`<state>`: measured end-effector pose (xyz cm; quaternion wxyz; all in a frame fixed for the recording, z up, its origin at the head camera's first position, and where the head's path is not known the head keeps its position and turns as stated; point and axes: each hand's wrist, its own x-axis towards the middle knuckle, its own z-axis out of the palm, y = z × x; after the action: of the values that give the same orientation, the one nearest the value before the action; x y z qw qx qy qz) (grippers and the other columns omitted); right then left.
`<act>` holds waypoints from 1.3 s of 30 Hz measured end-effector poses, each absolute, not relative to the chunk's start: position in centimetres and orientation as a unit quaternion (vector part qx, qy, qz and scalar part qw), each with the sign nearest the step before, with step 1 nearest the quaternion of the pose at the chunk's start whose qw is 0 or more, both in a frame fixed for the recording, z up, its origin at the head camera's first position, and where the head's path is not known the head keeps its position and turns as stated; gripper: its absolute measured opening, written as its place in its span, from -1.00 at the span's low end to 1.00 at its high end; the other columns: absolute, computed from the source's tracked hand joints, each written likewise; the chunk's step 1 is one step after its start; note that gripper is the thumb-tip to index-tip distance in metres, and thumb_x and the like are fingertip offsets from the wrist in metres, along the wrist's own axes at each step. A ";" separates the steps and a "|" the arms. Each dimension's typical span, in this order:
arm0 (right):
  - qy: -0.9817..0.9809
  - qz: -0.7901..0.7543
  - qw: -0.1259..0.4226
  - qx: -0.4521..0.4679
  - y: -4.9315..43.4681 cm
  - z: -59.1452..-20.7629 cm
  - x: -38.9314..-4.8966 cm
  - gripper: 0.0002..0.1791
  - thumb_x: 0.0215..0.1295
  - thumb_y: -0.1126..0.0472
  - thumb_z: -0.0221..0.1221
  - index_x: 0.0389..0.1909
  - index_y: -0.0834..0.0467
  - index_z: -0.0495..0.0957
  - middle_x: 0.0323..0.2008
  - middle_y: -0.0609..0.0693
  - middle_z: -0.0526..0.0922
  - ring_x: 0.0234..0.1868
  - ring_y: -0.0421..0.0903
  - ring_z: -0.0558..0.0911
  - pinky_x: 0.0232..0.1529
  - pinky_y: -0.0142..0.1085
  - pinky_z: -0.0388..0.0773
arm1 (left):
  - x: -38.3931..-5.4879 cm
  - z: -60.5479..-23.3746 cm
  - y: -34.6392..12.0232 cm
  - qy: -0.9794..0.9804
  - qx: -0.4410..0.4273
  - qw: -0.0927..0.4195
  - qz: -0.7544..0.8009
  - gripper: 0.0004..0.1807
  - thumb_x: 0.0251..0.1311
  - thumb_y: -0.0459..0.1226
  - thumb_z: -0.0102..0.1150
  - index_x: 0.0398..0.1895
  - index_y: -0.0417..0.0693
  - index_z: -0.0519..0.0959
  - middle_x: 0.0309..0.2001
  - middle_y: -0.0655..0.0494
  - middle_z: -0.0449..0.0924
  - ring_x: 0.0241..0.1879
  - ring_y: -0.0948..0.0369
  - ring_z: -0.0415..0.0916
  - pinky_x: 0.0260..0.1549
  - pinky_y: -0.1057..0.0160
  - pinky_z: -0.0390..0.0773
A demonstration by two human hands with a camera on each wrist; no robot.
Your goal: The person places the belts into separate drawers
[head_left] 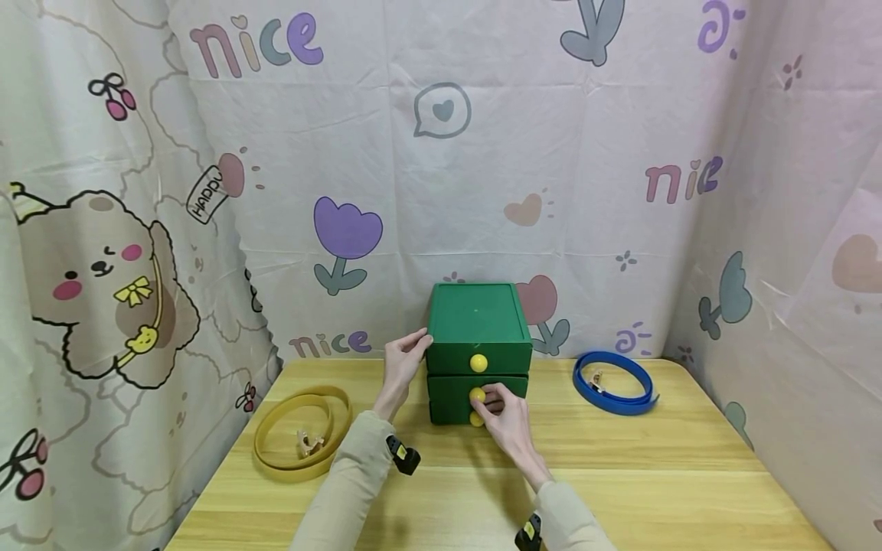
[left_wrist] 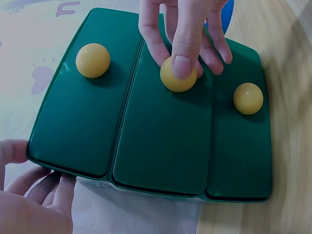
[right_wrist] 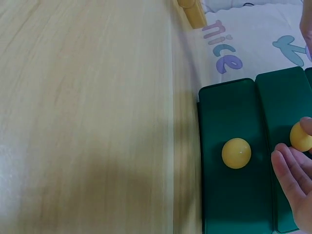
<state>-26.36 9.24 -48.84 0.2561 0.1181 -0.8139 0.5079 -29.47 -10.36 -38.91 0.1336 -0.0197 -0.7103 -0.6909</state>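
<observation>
A small green drawer cabinet [head_left: 478,315] with three drawers stands at the back of the table, each drawer front bearing a round yellow knob. With thumb and fingers my right hand [head_left: 506,419] pinches the middle knob [left_wrist: 178,78]. The middle drawer [left_wrist: 161,141] sticks out slightly past the other fronts. At the cabinet's upper left front corner, my left hand [head_left: 403,363] grips the edge, thumb on top and fingers against the side. The top knob [left_wrist: 92,60] and the bottom knob [right_wrist: 236,153] are untouched.
A coiled yellow belt [head_left: 265,451] with a metal buckle lies on the wooden table [head_left: 661,474] to the left. To the right of the cabinet lies a coiled blue belt [head_left: 620,405]. Printed curtains [head_left: 468,191] hang behind and at both sides.
</observation>
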 end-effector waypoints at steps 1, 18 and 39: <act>-0.815 0.507 0.257 0.118 9.2 -48.8 -26.3 -0.80 0.13 0.26 0.45 -0.24 0.17 0.68 -0.42 0.05 0.76 -0.44 -0.14 0.73 -0.38 -0.47 0.65 | -29.5 -38.9 -10.4 -0.710 -0.020 0.134 -0.691 -0.61 0.37 -0.26 0.20 0.21 -0.21 0.61 0.19 -0.23 0.62 0.22 -0.07 0.57 0.28 -0.10 0.50; -0.811 0.509 0.258 0.127 9.4 -48.7 -25.7 -0.79 0.11 0.28 0.46 -0.25 0.19 0.67 -0.42 0.02 0.75 -0.43 -0.19 0.71 -0.38 -0.47 0.65 | -29.6 -38.8 -10.5 -0.712 -0.026 0.119 -0.691 -0.57 0.40 -0.27 0.17 0.27 -0.25 0.54 0.26 -0.26 0.56 0.29 -0.12 0.50 0.33 -0.08 0.46; -0.810 0.511 0.248 0.150 9.7 -48.6 -24.9 -0.81 0.13 0.30 0.44 -0.25 0.20 0.66 -0.42 0.03 0.76 -0.44 -0.17 0.72 -0.39 -0.49 0.64 | -26.6 -36.0 -10.0 -0.720 -0.032 0.118 -0.683 -0.59 0.41 -0.33 0.12 0.25 -0.37 0.53 0.22 -0.33 0.57 0.24 -0.15 0.52 0.30 -0.13 0.47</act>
<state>-24.89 9.70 -48.60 0.2481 0.1496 -0.8096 0.5105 -26.65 -9.97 -36.01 0.1185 -0.0323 -0.7202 -0.6828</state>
